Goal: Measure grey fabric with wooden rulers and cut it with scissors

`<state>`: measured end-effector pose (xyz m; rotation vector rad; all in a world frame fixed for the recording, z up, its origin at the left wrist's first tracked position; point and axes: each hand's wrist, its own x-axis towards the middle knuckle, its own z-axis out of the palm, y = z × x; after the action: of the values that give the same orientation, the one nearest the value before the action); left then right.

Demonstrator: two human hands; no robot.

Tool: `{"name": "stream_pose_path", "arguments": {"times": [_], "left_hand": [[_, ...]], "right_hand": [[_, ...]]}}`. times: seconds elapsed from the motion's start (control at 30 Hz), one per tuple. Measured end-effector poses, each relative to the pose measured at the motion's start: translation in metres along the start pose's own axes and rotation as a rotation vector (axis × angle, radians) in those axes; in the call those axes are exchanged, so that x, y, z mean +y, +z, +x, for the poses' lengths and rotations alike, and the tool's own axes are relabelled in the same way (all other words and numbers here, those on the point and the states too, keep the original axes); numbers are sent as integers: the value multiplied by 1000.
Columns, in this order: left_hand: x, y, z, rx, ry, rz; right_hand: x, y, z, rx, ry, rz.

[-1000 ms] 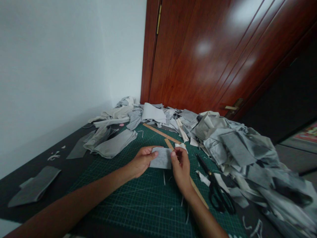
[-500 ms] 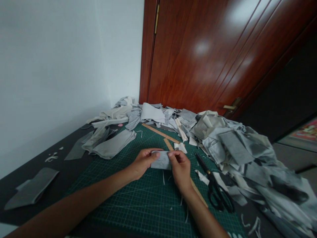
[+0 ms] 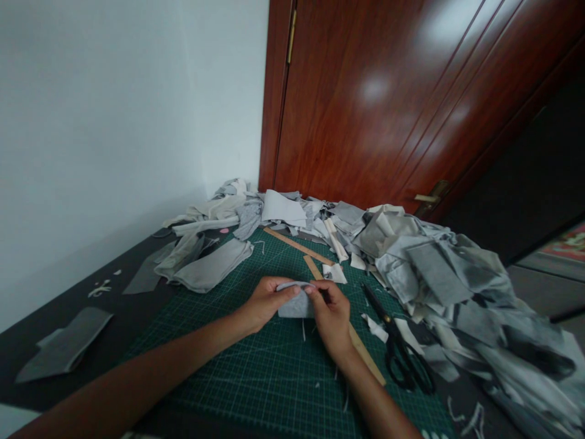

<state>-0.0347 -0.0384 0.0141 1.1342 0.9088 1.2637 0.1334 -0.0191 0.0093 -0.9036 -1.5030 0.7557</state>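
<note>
Pinching the grey cloth (image 3: 296, 307) over the green mat (image 3: 247, 372) with your left hand (image 3: 267, 302) and right hand (image 3: 333, 312), both nearly closed, you have it apparently bent at the top, not yet laid flat.

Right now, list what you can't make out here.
In the head view:
Far side of the small grey fabric piece: faces away.
Middle of the nearer long tan ruler: behind the right hand.
Any markings on that ruler: too small.
Red patterned item: cut off by the right edge.

Two bare forearms (image 3: 183, 353), slim wrists (image 3: 346, 355), bare hands (image 3: 333, 315)
</note>
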Motion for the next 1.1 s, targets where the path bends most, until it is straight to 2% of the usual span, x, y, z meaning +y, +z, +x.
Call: {"name": "stream_pose_path", "arguments": {"times": [0.17,0.33,0.47,0.73,0.83,1.0,1.1], "left_hand": [[3,2,-1,56,1,44],[4,3,-1,120,19,83],[3,2,2,155,21,138],[6,-7,6,52,-28,329],[5,-6,5,68,-25,294],[1,-1,4,178,-16,107],[1,1,3,240,34,88]], "right_hand": [[0,5,2,-23,69,68],[5,10,3,-113,144,135],[9,9,3,-89,176,108],[10,4,6,-201,212,132],[8,5,6,-194,245,205],[6,15,1,-21,372,280],[2,21,-4,-63,434,292]]}}
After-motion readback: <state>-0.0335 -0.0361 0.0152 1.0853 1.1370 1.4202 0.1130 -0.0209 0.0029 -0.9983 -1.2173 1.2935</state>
